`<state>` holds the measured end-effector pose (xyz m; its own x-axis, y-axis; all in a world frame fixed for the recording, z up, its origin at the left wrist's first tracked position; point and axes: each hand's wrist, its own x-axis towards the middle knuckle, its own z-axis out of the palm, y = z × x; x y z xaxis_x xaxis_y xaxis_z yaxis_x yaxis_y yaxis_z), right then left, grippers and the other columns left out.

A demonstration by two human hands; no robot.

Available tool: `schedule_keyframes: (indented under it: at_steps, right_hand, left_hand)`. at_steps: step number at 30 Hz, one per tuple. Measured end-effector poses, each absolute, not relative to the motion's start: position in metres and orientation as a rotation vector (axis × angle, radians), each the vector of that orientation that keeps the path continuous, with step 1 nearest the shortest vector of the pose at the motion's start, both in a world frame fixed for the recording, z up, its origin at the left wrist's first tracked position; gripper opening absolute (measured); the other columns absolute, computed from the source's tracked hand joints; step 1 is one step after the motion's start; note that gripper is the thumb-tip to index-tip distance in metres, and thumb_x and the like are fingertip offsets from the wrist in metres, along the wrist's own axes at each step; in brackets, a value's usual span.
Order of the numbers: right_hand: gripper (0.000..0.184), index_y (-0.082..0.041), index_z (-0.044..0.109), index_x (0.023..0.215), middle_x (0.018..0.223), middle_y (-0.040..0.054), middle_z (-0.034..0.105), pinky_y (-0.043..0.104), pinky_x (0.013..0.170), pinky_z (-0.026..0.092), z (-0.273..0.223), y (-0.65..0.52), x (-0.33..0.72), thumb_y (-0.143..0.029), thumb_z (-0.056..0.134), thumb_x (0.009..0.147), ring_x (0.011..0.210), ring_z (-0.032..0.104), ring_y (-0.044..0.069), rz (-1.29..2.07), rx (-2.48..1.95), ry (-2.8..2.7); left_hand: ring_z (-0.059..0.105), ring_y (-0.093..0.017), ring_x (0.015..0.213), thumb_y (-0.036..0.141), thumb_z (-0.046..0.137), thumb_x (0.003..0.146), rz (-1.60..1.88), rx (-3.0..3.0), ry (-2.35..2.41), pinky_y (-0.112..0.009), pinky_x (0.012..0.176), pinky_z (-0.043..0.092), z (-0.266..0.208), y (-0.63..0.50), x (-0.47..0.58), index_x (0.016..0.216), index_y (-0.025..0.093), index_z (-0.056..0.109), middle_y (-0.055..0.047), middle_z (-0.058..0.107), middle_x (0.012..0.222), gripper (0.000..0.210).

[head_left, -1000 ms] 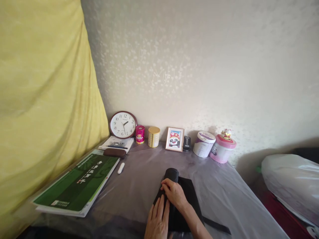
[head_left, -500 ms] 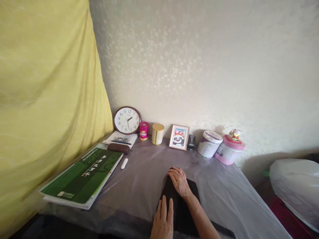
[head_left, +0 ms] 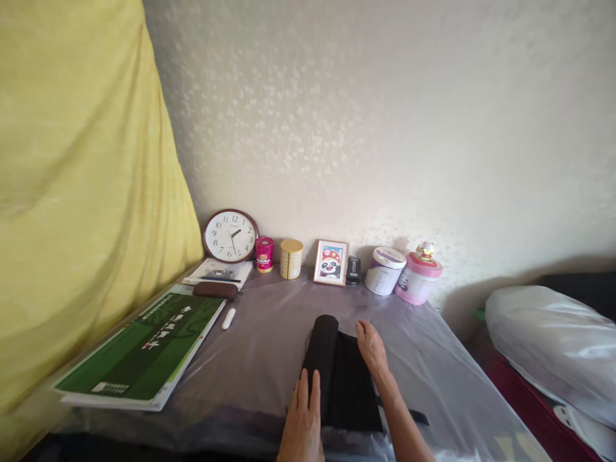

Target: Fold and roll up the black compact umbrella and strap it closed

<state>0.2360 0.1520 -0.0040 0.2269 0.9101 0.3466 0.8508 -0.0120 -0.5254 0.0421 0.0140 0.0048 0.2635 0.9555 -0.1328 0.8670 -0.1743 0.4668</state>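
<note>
Near the table's [head_left: 260,359] front edge, a partly rolled black cloth [head_left: 342,378] — roll [head_left: 322,343] left, flat part [head_left: 356,388] right — left hand [head_left: 303,414] open against the roll, right hand [head_left: 371,348] curled at the flat part's far corner, its grip impossible to tell.

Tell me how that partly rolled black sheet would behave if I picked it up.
The black sheet would probably flop, since it bends into a roll, and might unwind, as no fastening shows around the rolled part. Pushed sideways, that part may roll, being rounded like a tube.
</note>
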Motion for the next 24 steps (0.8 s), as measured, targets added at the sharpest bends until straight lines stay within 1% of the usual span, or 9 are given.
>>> schedule_keyframes:
  at_steps: [4, 6, 8, 11, 13, 15, 18, 20, 24]
  right_hand:
    - [0.030, -0.020, 0.064, 0.087, 0.091, 0.0096, 0.068, 0.029, 0.076, 0.044, -0.003, 0.117, 0.261, -0.032, 0.036, 0.084, 0.085, 0.064, 0.021, 0.328, -1.957, -1.619]
    - [0.036, -0.021, 0.064, 0.079, 0.077, 0.0070, 0.068, 0.026, 0.065, 0.045, -0.001, 0.104, 0.262, -0.038, 0.033, 0.085, 0.073, 0.064, 0.019, 0.442, -1.983, -1.582]
    - [0.041, -0.020, 0.063, 0.079, 0.068, 0.0051, 0.066, 0.025, 0.057, 0.044, 0.002, 0.094, 0.259, -0.044, 0.030, 0.085, 0.065, 0.063, 0.019, 0.554, -1.977, -1.523]
    - [0.042, -0.019, 0.063, 0.088, 0.073, 0.0048, 0.066, 0.025, 0.056, 0.044, 0.004, 0.085, 0.250, -0.050, 0.034, 0.082, 0.068, 0.063, 0.019, 0.680, -1.886, -1.475]
    - [0.042, -0.018, 0.062, 0.090, 0.074, 0.0050, 0.066, 0.026, 0.059, 0.044, 0.003, 0.083, 0.243, -0.052, 0.040, 0.078, 0.070, 0.062, 0.020, 0.648, -1.839, -1.469]
    - [0.039, -0.017, 0.062, 0.087, 0.067, 0.0033, 0.064, 0.027, 0.061, 0.044, 0.002, 0.084, 0.238, -0.050, 0.046, 0.074, 0.067, 0.060, 0.020, 0.591, -1.829, -1.459]
    - [0.032, -0.017, 0.061, 0.083, 0.055, -0.0016, 0.054, 0.026, 0.054, 0.041, 0.003, 0.089, 0.230, -0.044, 0.049, 0.071, 0.056, 0.055, 0.017, 0.611, -1.793, -1.437]
    - [0.031, -0.017, 0.060, 0.081, 0.053, -0.0033, 0.051, 0.024, 0.047, 0.038, 0.007, 0.093, 0.224, -0.044, 0.049, 0.070, 0.051, 0.052, 0.015, 0.719, -1.707, -1.415]
    - [0.038, -0.016, 0.062, 0.085, 0.057, -0.0024, 0.056, 0.022, 0.045, 0.037, 0.019, 0.103, 0.207, -0.050, 0.052, 0.071, 0.051, 0.052, 0.013, 0.924, -1.484, -1.338]
  left_hand:
    - [0.016, -0.024, 0.136, -0.006, 0.035, 0.061, 0.295, 2.100, 1.675, -0.037, 0.108, 0.026, 0.006, 0.012, 0.041, 0.139, 0.011, 0.003, -0.017, 0.007, 0.149, 0.086]
    - [0.014, -0.023, 0.136, -0.007, 0.032, 0.063, 0.311, 2.108, 1.674, -0.036, 0.109, 0.025, 0.003, 0.010, 0.041, 0.139, 0.011, 0.003, -0.017, 0.007, 0.149, 0.084]
    - [0.012, -0.022, 0.137, -0.007, 0.032, 0.064, 0.337, 2.116, 1.660, -0.036, 0.109, 0.024, -0.002, 0.009, 0.040, 0.140, 0.011, 0.002, -0.017, 0.007, 0.149, 0.083]
    - [0.010, -0.022, 0.137, -0.007, 0.032, 0.065, 0.385, 2.114, 1.643, -0.037, 0.110, 0.022, -0.006, 0.008, 0.040, 0.140, 0.012, 0.002, -0.016, 0.007, 0.150, 0.083]
    - [0.011, -0.022, 0.137, -0.006, 0.033, 0.065, 0.404, 2.096, 1.640, -0.036, 0.110, 0.023, -0.007, 0.007, 0.039, 0.140, 0.013, 0.002, -0.016, 0.008, 0.150, 0.083]
    - [0.012, -0.021, 0.137, -0.006, 0.034, 0.066, 0.416, 2.072, 1.647, -0.035, 0.110, 0.024, -0.008, 0.008, 0.040, 0.140, 0.013, 0.002, -0.015, 0.009, 0.150, 0.083]
    - [0.014, -0.021, 0.137, -0.006, 0.036, 0.066, 0.417, 2.043, 1.669, -0.034, 0.110, 0.023, -0.009, 0.010, 0.040, 0.140, 0.011, 0.001, -0.016, 0.010, 0.149, 0.083]
    - [0.014, -0.021, 0.137, -0.006, 0.037, 0.064, 0.409, 2.033, 1.675, -0.032, 0.110, 0.023, -0.009, 0.012, 0.041, 0.139, 0.010, 0.000, -0.016, 0.010, 0.149, 0.085]
    - [0.016, -0.022, 0.137, -0.007, 0.040, 0.059, 0.330, 2.017, 1.691, -0.029, 0.108, 0.025, -0.001, 0.013, 0.041, 0.139, 0.009, 0.000, -0.017, 0.009, 0.149, 0.090]
